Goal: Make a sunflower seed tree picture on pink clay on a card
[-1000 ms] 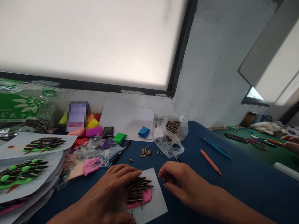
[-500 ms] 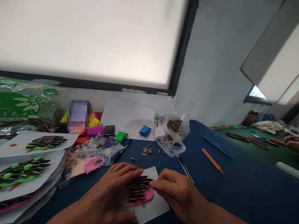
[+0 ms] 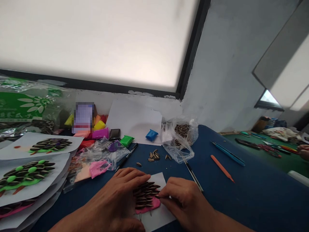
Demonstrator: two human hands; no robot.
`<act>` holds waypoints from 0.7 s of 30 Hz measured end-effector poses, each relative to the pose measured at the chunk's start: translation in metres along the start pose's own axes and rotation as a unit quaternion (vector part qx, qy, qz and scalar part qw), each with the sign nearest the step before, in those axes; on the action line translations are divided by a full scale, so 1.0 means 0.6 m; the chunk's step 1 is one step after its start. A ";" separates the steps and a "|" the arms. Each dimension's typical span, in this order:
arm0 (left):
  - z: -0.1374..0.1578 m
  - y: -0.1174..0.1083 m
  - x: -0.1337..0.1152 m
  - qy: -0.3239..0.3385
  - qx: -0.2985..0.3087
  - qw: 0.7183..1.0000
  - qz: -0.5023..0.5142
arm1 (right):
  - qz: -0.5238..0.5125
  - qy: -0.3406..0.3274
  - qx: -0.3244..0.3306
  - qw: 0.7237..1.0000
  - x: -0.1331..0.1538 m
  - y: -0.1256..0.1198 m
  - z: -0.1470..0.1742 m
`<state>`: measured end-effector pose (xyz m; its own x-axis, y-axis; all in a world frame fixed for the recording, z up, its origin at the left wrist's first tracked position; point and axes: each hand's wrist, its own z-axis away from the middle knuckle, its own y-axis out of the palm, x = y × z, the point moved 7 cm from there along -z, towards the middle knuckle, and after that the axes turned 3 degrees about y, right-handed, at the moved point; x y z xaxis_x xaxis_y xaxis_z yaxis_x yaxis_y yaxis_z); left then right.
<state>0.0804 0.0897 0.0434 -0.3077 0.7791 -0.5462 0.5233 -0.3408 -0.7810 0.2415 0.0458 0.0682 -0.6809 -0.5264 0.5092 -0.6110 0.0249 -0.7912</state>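
Note:
On a small white sheet of paper (image 3: 160, 220) lies a flat patch of pink clay (image 3: 156, 203), with overlapping rows of striped sunflower seeds (image 3: 146, 196) pressed into most of it. My left hand (image 3: 123, 199) rests over the sheet's left side, thumb apart from the stretched fingers, and hides part of the seeds. At the clay's right edge, my right hand (image 3: 184, 198) pinches a single sunflower seed (image 3: 157, 197) between thumb and index finger. Short pencil-like lines show on the paper below the clay. Behind the sheet is a little pile of loose seeds (image 3: 154, 156).
Sheets bearing seed-and-clay pictures (image 3: 31, 174) are stacked at left. Clay packets, including a green one (image 3: 126, 140) and a blue one (image 3: 152, 135), lie near the wall. A plastic bag of seeds (image 3: 182, 135), pens and an orange tool (image 3: 222, 168) lie farther right. Another person's hand (image 3: 303, 151) shows at far right.
My right hand's pinching fingertips have moved slightly down along the clay's right edge, and the seed between them now shows. The whole view has shifted a little; my left hand stays on the paper.

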 end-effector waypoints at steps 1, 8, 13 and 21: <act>0.000 0.000 0.000 0.003 0.000 1.000 -0.003 | 0.000 0.001 0.006 1.000 0.000 0.002 -0.001; 0.001 0.001 0.003 0.008 0.001 1.000 -0.007 | 0.046 -0.046 -0.001 0.998 0.012 0.004 -0.001; 0.003 0.004 0.006 0.014 0.002 1.000 -0.011 | 0.047 -0.051 0.005 0.998 0.014 0.006 -0.004; 0.004 0.004 0.006 0.001 0.015 1.000 -0.014 | 0.053 -0.063 -0.012 0.997 0.015 0.006 -0.005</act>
<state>0.0787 0.0901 0.0389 -0.3201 0.7903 -0.5225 0.4905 -0.3336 -0.8051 0.2317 0.0435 0.0709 -0.6865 -0.6225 0.3757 -0.5497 0.1061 -0.8286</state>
